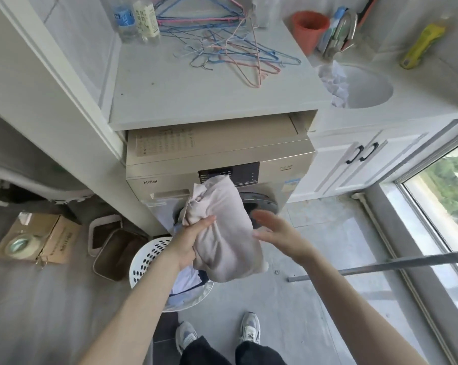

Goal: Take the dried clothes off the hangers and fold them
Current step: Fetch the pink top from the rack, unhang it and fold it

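My left hand grips a folded pale beige garment by its left edge, holding it in the air in front of the washing machine. Just to the garment's right, my right hand is open with spread fingers and not touching the cloth. Below them a white perforated laundry basket stands on the floor with white and blue clothes inside. Several empty wire hangers, pink, blue and dark, lie in a heap on the white countertop above the machine.
Two plastic bottles stand at the counter's back left. An orange cup and a round sink with white cloth are on the right. A cardboard box and a small bin sit left of the basket. A metal pole crosses on the right.
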